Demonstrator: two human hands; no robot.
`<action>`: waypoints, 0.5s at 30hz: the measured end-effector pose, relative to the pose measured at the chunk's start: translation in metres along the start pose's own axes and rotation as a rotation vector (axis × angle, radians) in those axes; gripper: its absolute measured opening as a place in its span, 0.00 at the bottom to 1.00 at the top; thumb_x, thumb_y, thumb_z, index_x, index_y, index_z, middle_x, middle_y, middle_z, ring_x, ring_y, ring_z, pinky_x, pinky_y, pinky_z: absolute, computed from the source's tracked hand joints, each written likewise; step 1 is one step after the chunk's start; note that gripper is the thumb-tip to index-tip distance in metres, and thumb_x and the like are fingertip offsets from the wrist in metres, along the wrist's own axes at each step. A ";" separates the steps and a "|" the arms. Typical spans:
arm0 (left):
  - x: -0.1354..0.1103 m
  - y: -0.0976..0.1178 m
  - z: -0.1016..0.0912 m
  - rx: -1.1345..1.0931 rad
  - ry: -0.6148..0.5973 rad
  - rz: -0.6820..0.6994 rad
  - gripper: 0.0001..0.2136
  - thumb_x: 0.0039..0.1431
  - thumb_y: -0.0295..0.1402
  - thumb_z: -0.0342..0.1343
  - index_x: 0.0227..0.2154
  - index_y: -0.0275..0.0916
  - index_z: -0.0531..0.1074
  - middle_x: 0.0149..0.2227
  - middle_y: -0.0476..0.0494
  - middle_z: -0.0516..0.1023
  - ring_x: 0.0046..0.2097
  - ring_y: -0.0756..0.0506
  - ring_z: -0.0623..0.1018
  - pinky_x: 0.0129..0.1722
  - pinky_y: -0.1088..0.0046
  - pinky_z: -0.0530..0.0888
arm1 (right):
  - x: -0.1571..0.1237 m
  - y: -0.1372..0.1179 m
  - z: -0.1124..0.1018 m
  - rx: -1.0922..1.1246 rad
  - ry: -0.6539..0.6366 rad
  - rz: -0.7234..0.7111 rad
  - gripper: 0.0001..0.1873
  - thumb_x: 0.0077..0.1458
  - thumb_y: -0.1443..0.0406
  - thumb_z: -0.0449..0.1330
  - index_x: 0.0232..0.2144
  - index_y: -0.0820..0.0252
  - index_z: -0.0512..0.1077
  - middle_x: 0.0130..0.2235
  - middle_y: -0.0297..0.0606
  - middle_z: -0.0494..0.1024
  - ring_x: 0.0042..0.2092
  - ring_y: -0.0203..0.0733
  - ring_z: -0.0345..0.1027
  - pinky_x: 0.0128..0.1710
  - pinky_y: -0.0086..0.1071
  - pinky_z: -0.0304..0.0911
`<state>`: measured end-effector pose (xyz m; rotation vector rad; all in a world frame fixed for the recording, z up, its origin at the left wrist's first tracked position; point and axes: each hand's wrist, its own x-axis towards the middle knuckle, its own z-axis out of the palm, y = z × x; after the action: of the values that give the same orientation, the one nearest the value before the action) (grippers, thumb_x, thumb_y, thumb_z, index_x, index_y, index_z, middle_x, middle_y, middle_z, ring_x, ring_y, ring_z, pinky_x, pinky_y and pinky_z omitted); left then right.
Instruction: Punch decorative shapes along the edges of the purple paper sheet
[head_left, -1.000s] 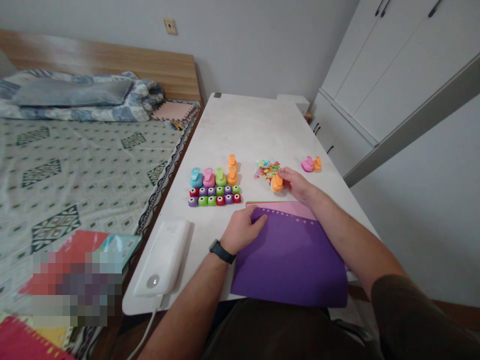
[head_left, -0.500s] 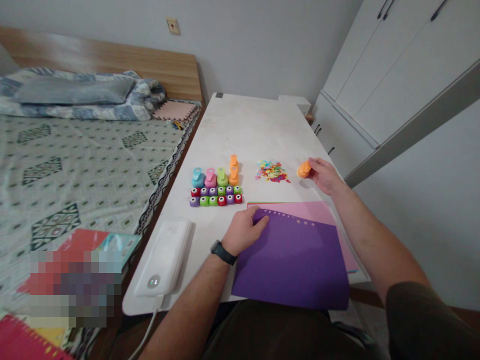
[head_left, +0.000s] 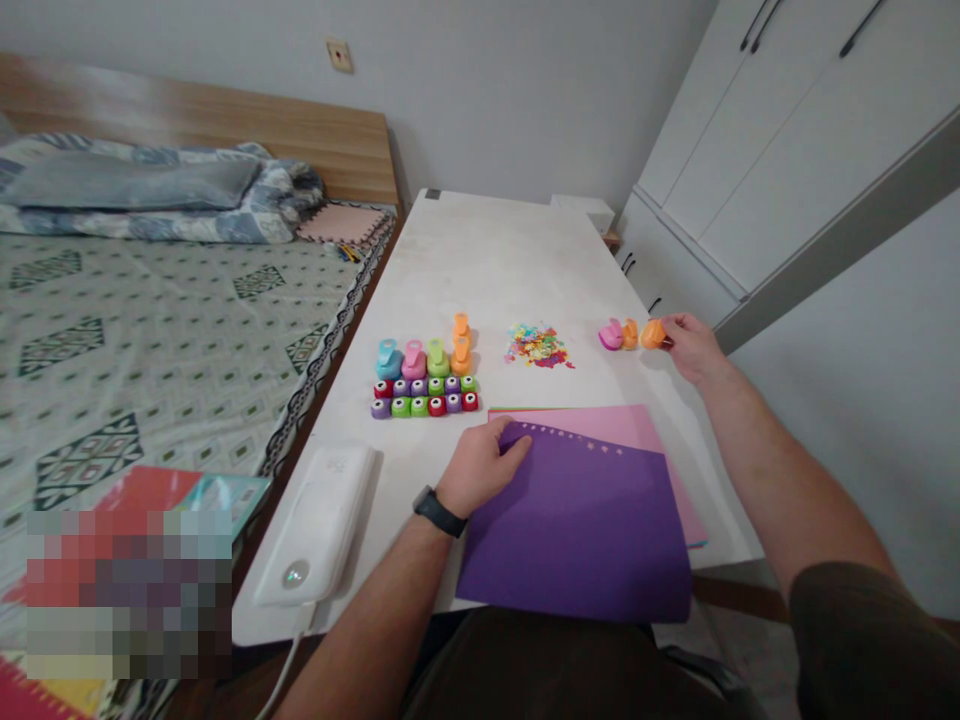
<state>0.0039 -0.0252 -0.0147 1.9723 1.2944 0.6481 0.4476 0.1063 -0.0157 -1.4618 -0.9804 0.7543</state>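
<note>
My left hand pinches the upper left corner of a purple paper sheet between thumb and fingers. A row of small punched shapes runs along the sheet's top edge. My right hand is closed on an orange craft punch near the table's right edge. Just left of it stand a pink craft punch and another orange punch. Under the purple sheet lies pink paper, with edges of other colours showing. A pile of colourful paper cut-outs lies beyond the sheets.
Several larger punches and rows of small punches stand on the white table, left of centre. A white power bank with a cable lies front left. A bed flanks the table's left; white cabinets stand at right.
My right hand has moved right with the orange punch. The pink punch and second orange punch now show beside it. My left hand stays on the purple sheet.
</note>
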 end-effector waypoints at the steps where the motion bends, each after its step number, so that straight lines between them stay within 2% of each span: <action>1: 0.000 0.000 0.000 -0.004 0.001 0.001 0.13 0.65 0.43 0.53 0.37 0.39 0.76 0.27 0.48 0.76 0.27 0.48 0.71 0.29 0.71 0.58 | 0.006 0.004 -0.004 -0.031 0.024 0.019 0.07 0.57 0.61 0.64 0.33 0.55 0.69 0.37 0.33 0.78 0.36 0.35 0.73 0.38 0.32 0.71; 6: 0.001 -0.001 0.000 -0.006 0.005 0.017 0.13 0.65 0.43 0.53 0.36 0.39 0.75 0.28 0.48 0.77 0.29 0.48 0.72 0.30 0.71 0.60 | 0.027 0.016 -0.014 -0.165 0.064 0.108 0.04 0.59 0.64 0.61 0.33 0.56 0.69 0.36 0.34 0.77 0.35 0.35 0.71 0.33 0.29 0.70; 10: 0.001 -0.001 0.000 -0.003 0.011 0.007 0.12 0.65 0.43 0.53 0.33 0.39 0.74 0.27 0.49 0.75 0.28 0.48 0.71 0.29 0.71 0.59 | 0.037 0.020 -0.012 -0.221 0.061 0.159 0.03 0.58 0.67 0.60 0.32 0.57 0.69 0.35 0.36 0.77 0.34 0.36 0.70 0.32 0.29 0.70; 15: 0.001 -0.003 0.001 -0.001 0.006 0.008 0.13 0.65 0.43 0.53 0.34 0.39 0.74 0.27 0.48 0.76 0.28 0.48 0.71 0.29 0.71 0.59 | 0.046 0.024 -0.006 -0.268 0.050 0.183 0.04 0.56 0.68 0.61 0.30 0.58 0.69 0.33 0.36 0.76 0.32 0.36 0.69 0.32 0.29 0.69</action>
<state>0.0034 -0.0237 -0.0176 1.9766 1.2899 0.6587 0.4765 0.1454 -0.0348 -1.8142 -0.9448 0.7339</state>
